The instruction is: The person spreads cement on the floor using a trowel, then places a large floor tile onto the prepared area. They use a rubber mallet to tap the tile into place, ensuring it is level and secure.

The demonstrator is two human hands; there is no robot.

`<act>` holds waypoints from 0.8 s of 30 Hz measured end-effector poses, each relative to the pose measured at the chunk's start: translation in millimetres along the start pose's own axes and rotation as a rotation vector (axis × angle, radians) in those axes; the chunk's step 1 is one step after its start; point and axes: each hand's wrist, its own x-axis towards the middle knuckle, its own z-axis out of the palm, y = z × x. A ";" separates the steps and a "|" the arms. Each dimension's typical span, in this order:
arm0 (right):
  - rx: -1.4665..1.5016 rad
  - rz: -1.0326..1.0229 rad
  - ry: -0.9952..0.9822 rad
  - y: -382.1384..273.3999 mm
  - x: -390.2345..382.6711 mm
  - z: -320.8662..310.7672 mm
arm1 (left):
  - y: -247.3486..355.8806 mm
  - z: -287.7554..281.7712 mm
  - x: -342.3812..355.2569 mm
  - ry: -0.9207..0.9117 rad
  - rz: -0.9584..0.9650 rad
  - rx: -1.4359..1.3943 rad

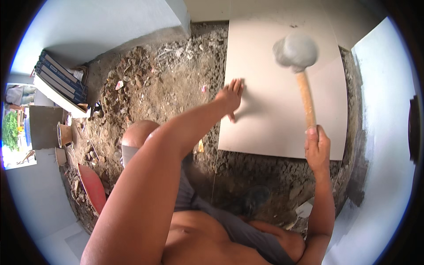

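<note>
Clearly, the mallet [305, 98] is over the pale tile [276, 132], toward its right side, with its wooden handle [306, 101] slanting away from the person and slightly left. The handle's long axis ends at the grey head [295, 51], the far end; the head itself lies crosswise, left to right, and is blurred. Whether it touches the tile I cannot tell. The right hand [317, 148] has its grip wrapped around the near end of the handle, thumb lying along it. The left hand [229, 99] is at the tile's left edge, grip wide and holding nothing, fingers pointing away and a little right, thumb spread toward the person. The tile's left edge runs nearly straight away from the person, beside rough soil [176, 95].
</note>
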 end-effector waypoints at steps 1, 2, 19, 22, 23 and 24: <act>0.028 -0.124 0.053 -11.4 11.5 -0.3 | 8.7 0.4 -4.1 -0.015 0.000 -0.058; 0.117 -0.171 0.082 -17.7 22.5 6.2 | 13.9 0.8 -3.5 -0.026 -0.018 -0.090; -0.034 -0.390 0.224 -11.4 88.4 46.1 | 28.8 -1.7 -5.8 -0.044 -0.106 -0.197; -0.316 -0.241 0.229 50.4 104.1 57.9 | 33.0 -7.9 -3.8 -0.038 -0.083 -0.221; -0.274 -0.123 0.176 55.9 114.1 51.9 | 32.4 -9.4 -3.1 -0.037 -0.081 -0.230; -0.225 -0.003 0.097 37.6 121.0 49.0 | 30.9 2.8 -1.3 -0.020 -0.103 -0.229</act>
